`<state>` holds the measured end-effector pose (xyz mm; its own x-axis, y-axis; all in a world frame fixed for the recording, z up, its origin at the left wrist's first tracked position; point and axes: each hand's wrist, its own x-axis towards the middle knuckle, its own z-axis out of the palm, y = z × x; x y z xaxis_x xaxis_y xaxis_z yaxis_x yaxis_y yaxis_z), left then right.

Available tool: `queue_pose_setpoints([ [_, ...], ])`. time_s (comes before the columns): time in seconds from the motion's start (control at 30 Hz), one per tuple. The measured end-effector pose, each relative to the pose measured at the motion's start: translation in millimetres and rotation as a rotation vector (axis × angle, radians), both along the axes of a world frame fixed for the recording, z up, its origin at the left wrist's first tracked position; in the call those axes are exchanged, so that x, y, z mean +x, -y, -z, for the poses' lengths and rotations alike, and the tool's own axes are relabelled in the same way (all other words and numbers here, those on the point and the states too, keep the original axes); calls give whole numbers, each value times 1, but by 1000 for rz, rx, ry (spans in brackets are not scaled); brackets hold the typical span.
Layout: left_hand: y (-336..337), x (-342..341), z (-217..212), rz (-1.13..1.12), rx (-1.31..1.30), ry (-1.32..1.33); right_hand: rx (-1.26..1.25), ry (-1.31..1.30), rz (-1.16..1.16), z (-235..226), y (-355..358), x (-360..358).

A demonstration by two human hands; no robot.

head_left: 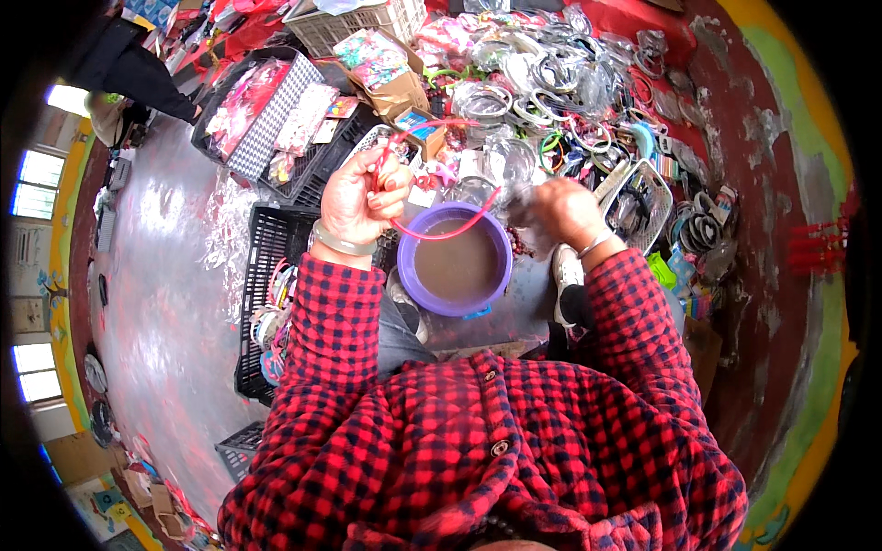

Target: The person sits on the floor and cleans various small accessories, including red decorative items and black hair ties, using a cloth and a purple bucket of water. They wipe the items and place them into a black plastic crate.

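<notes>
The left hand point(372, 193) grasps a thin, red, plastic-looking hoop point(432, 237) at its left side, which leaves the curve free above the round purple plastic basin point(405, 266), standing between white shoes point(567, 273), within easy reach. The right hand point(570, 216) is blurred; I cannot tell if it holds something.

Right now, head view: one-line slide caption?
Left hand grips a thin, curved red strip over a purple basin of brownish liquid, right hand blurred to the right.

Bright | 9 o'clock: windows point(39, 171) overexposed, floor point(165, 266) glaring | 2 o'clock: right hand point(570, 215) blurred | edges bowed, corners black
</notes>
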<state>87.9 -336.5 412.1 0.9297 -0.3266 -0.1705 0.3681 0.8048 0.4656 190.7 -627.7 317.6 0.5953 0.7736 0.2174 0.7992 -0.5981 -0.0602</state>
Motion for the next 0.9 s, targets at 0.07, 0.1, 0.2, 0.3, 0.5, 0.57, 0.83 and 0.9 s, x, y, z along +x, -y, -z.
queue_pose_setpoints([
  [0.07,-3,2,12,-139,129,84,169,-325,331,9,20,21],
  [0.1,4,2,14,-243,221,23,525,-604,428,8,31,30],
  [0.2,24,2,19,-242,290,204,1203,-1270,302,-37,36,22],
  [0.3,33,3,20,-207,351,224,1323,-1504,138,-63,32,9],
  [0.5,53,10,30,-25,504,270,1221,-1238,-8,-81,1,-6],
  [0.57,62,10,28,54,608,255,942,-837,92,-77,-2,-2],
  [0.83,84,21,49,15,733,325,768,-367,31,-85,-28,-22],
  [0.9,86,18,48,35,840,374,635,-267,65,-84,-38,-29],
])
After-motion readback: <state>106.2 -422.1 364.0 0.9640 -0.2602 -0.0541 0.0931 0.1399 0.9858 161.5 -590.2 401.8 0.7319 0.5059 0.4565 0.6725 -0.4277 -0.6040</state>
